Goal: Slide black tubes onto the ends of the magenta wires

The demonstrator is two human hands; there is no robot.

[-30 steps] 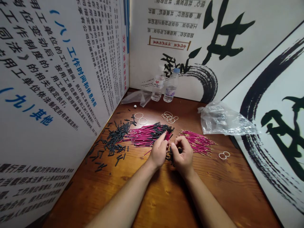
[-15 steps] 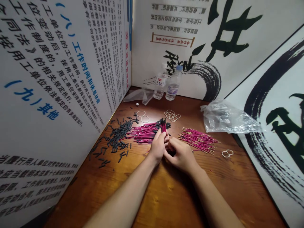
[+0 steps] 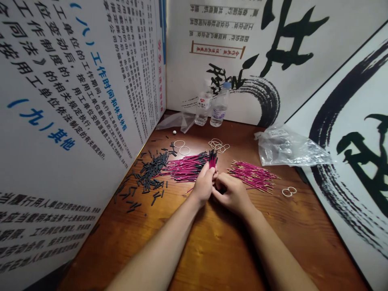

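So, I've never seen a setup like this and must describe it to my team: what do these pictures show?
There is no machine: a person works with two bare hands, seen from above by a camera worn on the head. The left hand holds a bundle of thin magenta rods with black ends up. The right hand is curled close beside it; whether it grips anything is hidden. On the wooden table lie, from left to right, short black cylindrical pieces, magenta rods with black ends and magenta rods with pale tips. Behind stand two plastic bottles, with a clear plastic bag to their right.
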